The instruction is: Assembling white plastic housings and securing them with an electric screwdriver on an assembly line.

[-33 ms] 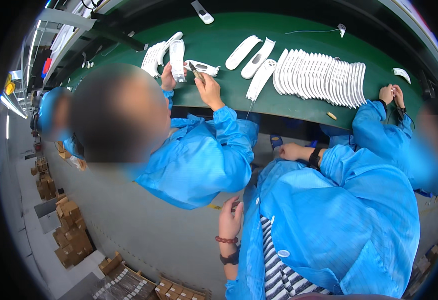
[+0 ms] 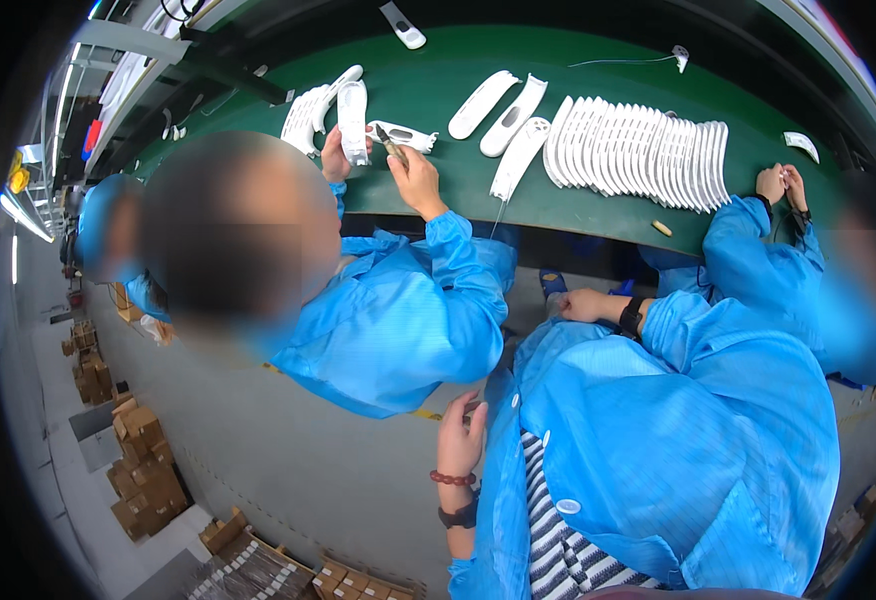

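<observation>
My left hand (image 2: 461, 432) is low in the view, its fingers loosely curled against the front edge of my blue coat (image 2: 678, 440); it wears a red bead bracelet and a black band. My right hand (image 2: 580, 304) rests flat on the coat near my lap, holding nothing, with a black watch at the wrist. Both hands are well short of the green bench (image 2: 598, 215). In front of me a co-worker in blue holds an upright white plastic shell (image 2: 353, 118) in one hand and a small tool (image 2: 390, 143) in the other.
A long overlapping row of white shells (image 2: 638, 150) lies on the bench, with loose shells (image 2: 503, 105) beside it. A second co-worker's hands (image 2: 782, 184) work at the right. Cardboard boxes (image 2: 143, 465) stand on the grey floor at lower left.
</observation>
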### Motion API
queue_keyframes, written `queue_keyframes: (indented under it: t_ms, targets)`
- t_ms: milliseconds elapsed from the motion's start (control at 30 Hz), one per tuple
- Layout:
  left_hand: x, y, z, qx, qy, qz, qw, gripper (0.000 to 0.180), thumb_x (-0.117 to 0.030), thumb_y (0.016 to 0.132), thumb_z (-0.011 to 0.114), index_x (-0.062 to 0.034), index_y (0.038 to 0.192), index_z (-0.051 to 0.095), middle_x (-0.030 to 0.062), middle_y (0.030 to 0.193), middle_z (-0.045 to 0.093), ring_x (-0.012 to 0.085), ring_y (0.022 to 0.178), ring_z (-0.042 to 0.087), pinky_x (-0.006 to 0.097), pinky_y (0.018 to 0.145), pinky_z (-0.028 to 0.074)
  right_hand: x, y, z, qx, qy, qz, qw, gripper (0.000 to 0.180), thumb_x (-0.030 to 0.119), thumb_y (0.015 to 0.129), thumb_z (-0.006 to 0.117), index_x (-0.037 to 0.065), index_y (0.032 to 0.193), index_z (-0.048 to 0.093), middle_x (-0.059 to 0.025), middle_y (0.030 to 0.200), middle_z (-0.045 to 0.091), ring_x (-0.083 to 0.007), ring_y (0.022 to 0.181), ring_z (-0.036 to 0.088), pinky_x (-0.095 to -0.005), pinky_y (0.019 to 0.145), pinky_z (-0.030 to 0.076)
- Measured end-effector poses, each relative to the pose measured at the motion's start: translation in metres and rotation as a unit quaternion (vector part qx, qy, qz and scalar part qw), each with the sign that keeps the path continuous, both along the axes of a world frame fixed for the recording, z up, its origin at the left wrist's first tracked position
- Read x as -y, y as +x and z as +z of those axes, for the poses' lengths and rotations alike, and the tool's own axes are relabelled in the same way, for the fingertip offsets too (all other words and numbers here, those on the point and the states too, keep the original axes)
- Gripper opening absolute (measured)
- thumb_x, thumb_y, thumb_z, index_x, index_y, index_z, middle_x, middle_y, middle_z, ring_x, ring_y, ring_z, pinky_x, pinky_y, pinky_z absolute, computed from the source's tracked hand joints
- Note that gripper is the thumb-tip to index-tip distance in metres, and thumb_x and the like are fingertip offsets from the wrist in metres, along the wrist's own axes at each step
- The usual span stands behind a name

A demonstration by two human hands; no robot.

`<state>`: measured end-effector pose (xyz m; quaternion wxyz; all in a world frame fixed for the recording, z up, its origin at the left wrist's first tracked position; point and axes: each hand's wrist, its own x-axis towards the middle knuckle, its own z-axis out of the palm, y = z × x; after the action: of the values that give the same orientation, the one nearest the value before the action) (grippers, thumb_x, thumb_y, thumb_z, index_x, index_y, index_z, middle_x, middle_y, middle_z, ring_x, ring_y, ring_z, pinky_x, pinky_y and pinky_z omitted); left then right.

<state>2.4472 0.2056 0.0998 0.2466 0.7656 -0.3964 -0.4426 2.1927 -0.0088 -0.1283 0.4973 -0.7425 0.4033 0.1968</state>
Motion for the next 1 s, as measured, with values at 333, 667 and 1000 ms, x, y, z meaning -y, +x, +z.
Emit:
queue_keyframes:
  t_ms: [333, 667, 1000]
  targets:
    - [-0.007, 0.062, -0.005, 0.000, -0.058, -0.156, 0.986, 0.029, -0.017, 0.090, 0.066, -0.0016, 0.114, 0.062, 0.0162, 0.107, 0.065, 0.0278, 0.095, 0.067, 0.038, 0.079, 0.052, -0.056, -0.008, 0.030, 0.050, -0.097, -0.331, 0.937, 0.027, 0.022, 0.086, 0.060, 0.004, 0.103, 0.068, -0.0156, 0.093, 0.072, -0.0276, 0.088, 0.070, -0.0361, 0.079, 0.054]
    - [-0.047, 0.074, -0.024, -0.029, -0.068, -0.376, 0.924, 0.033, -0.025, 0.090, 0.067, -0.0029, 0.114, 0.062, 0.0143, 0.112, 0.065, 0.0282, 0.100, 0.065, 0.038, 0.082, 0.052, -0.249, -0.032, 0.020, -0.035, -0.055, -0.351, 0.934, 0.028, 0.027, 0.084, 0.061, 0.007, 0.099, 0.071, -0.0185, 0.100, 0.070, -0.0350, 0.096, 0.066, -0.0410, 0.088, 0.051]
    - [-0.058, -0.003, -0.021, -0.019, -0.095, -0.529, 0.843, 0.034, -0.023, 0.091, 0.065, -0.0008, 0.117, 0.062, 0.0165, 0.112, 0.064, 0.0282, 0.099, 0.065, 0.037, 0.085, 0.051, -0.385, -0.102, 0.029, -0.031, -0.077, -0.602, 0.794, 0.026, 0.018, 0.087, 0.060, 0.002, 0.106, 0.067, -0.0123, 0.092, 0.071, -0.0216, 0.082, 0.069, -0.0347, 0.075, 0.054]
